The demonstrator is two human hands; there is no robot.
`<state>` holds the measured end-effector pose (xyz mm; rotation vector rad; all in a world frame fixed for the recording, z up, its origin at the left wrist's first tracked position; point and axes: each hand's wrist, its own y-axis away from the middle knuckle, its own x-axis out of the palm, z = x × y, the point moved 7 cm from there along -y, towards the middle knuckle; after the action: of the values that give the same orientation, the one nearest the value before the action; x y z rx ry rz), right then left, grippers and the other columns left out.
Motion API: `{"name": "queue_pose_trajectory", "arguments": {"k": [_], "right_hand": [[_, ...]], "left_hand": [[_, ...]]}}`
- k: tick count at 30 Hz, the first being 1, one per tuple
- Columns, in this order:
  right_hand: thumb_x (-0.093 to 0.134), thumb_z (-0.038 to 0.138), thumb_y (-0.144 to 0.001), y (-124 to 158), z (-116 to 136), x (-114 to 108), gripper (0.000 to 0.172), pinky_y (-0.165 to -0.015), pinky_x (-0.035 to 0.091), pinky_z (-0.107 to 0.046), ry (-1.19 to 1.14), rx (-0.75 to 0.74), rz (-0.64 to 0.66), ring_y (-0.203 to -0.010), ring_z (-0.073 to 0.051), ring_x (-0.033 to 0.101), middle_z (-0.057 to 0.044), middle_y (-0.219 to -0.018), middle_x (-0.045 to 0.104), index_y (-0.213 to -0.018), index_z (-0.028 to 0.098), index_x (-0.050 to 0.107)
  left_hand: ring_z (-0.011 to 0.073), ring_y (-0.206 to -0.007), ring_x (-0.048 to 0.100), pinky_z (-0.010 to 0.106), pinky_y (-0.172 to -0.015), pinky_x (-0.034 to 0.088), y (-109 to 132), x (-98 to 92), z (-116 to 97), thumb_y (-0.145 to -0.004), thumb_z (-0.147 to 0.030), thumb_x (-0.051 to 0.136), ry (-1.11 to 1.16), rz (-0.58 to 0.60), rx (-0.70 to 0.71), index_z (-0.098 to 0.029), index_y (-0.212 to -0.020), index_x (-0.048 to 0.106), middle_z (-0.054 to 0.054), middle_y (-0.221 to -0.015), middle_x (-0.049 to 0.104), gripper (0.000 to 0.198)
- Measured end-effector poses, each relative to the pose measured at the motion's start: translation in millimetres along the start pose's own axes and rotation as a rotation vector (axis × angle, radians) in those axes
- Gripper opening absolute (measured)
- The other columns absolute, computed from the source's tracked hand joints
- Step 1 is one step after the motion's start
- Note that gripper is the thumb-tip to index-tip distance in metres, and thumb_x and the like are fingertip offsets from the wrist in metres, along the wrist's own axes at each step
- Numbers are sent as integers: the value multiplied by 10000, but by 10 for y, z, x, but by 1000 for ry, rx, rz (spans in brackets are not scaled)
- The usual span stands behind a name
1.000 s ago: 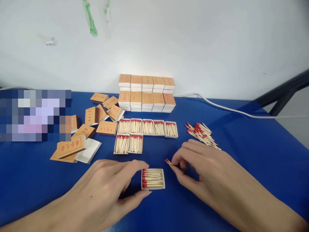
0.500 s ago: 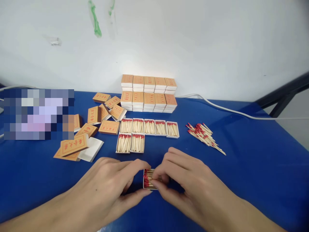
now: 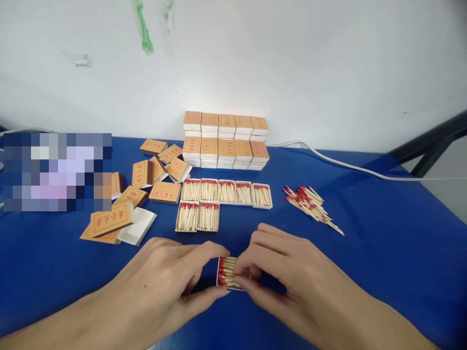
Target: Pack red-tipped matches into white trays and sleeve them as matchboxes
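A small white match tray (image 3: 226,273) lies on the blue bench (image 3: 383,243) at the near middle, between the two hands. The matches (image 3: 225,277) inside it run left to right across the view, so their long axis lies sideways to the person, with the red heads all at the left end. The left hand (image 3: 164,287) clasps that left end: its forefinger lies curled on the far corner and its thumb along the near edge, the fingers closed on the tray. The right hand (image 3: 288,277) covers the tray's right part, its fingers (image 3: 251,253) drawn close together with the tips down on the matches; whether they pinch one cannot be told. Beyond the hands stand filled trays (image 3: 226,192), a row of five with two more just in front, their heads pointing away. To the right of these, well apart from the tray, lies a loose heap of matches (image 3: 312,204). Closed boxes (image 3: 226,141) are stacked in rows against the wall, and orange sleeves (image 3: 146,180) lie scattered at the left. A white cable (image 3: 346,165) trails along the far right of the bench
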<state>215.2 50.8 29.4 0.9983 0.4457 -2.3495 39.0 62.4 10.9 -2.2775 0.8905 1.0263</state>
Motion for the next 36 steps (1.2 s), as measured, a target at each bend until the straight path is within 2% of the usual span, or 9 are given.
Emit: {"name": "queue_pose_trajectory", "arguments": {"k": [5, 10, 16, 20, 24, 28, 30, 32, 36], "right_hand": [[725, 106, -1104, -4, 21, 0, 175, -766, 500, -316, -5, -5, -11, -869, -160, 639, 35, -918, 730, -983, 233, 721], [755, 181, -1127, -2, 21, 12, 146, -798, 508, -313, -57, 7, 3, -889, -159, 646, 43, -950, 752, -1006, 243, 704], [747, 157, -1119, 19, -17, 69, 222, -719, 451, -308, -3, -3, -60, -853, -157, 604, 39, -886, 685, -943, 231, 635], [762, 130, -1095, 14, -22, 68, 195, -703, 459, -296, -18, 24, -88, -835, -152, 610, 37, -892, 695, -951, 230, 677], [755, 190, -1117, -8, 0, -32, 186, -719, 496, -263, -109, 93, -107, -845, -136, 662, 47, -873, 702, -945, 248, 711], [698, 245, -1138, 25, -83, -138, 155, -675, 493, -269, -71, 230, -152, -800, -129, 673, 40, -923, 723, -987, 266, 723], [708, 308, -1139, 52, -165, -116, 190, -659, 486, -284, -32, 300, -106, -789, -139, 672, 37, -927, 726, -952, 271, 703], [705, 365, -1147, 70, -230, -70, 253, -636, 468, -299, -4, 337, -41, -766, -148, 661, 38, -900, 722, -913, 274, 679], [663, 332, -1153, 58, -255, -26, 353, -577, 395, -321, 50, 322, 19, -636, -139, 578, 53, -783, 684, -811, 263, 608]], "left_hand": [[107, -513, 526, 262, -539, 415, -8, -11, -7, -1204, -342, 636, -7, -15, 7, -282, -1269, 631, -125, -708, 527, 88], [105, -522, 530, 263, -545, 423, -16, -4, 0, -1182, -325, 677, -3, 4, 1, -286, -1254, 625, -129, -727, 518, 96], [110, -525, 523, 272, -544, 424, 4, -3, -3, -1183, -301, 666, 8, 9, -2, -303, -1292, 637, -134, -726, 520, 113], [107, -524, 512, 270, -545, 420, -3, 1, -10, -1189, -303, 659, 15, 13, 3, -303, -1289, 642, -133, -730, 511, 101], [111, -525, 524, 280, -548, 425, -11, -8, -5, -1212, -376, 638, -4, 4, 5, -298, -1319, 633, -131, -729, 523, 132], [110, -543, 560, 280, -563, 443, -11, -12, 0, -1233, -415, 608, -22, 15, 16, -298, -1322, 629, -124, -739, 562, 149], [105, -591, 621, 261, -606, 485, 2, -11, 8, -1241, -412, 596, -4, 15, 26, -316, -1407, 623, -115, -786, 624, 193], [110, -648, 679, 252, -658, 529, 26, -12, 31, -1252, -406, 572, -2, -1, 22, -338, -1563, 573, -103, -825, 671, 318], [122, -673, 702, 260, -632, 529, 68, -12, 97, -1259, -379, 532, -33, -15, -39, -371, -1716, 462, -94, -839, 674, 462]]}}
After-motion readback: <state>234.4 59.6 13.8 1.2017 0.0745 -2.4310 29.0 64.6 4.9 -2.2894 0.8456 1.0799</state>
